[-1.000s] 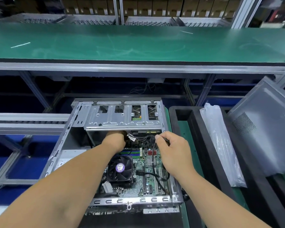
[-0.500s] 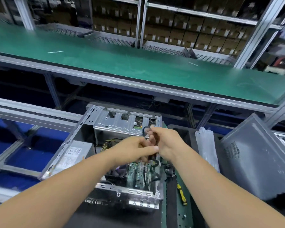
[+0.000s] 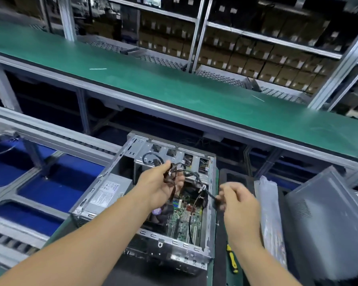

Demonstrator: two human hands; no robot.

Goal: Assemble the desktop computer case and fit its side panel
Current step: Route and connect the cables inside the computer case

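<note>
The left hand (image 3: pixel 163 185), at the centre of the frame, has its grip curled round a bundle of black cables (image 3: pixel 175 172), lifted above the open computer case (image 3: pixel 145 203); one looped end with a connector hangs off toward the upper left of the hand. The right hand (image 3: pixel 239 201), lower right of centre and blurred, appears to pinch the far end of one black cable (image 3: pixel 207 194) at its fingertips, the lead running slack between the two hands past a white clip. Below them the case lies on its side on the bench, open face up, with the motherboard (image 3: pixel 181 215) showing, the silver drive cage (image 3: pixel 174 155) at its far end and the labelled power supply (image 3: pixel 105 193) along its left. The grey side panel (image 3: pixel 327 219) leans at the right edge of the frame, well apart from the case and not yet fitted; a clear plastic bag (image 3: pixel 270 207) lies between panel and case, and a yellow-handled screwdriver (image 3: pixel 232 259) lies just beside the case's near right corner. The step in hand looks to be sorting the internal leads, well short of closing up. The next move probably calls for routing each connector down to its socket and tucking the slack below the case rim, so that the panel can seat without trapping a wire.
</note>
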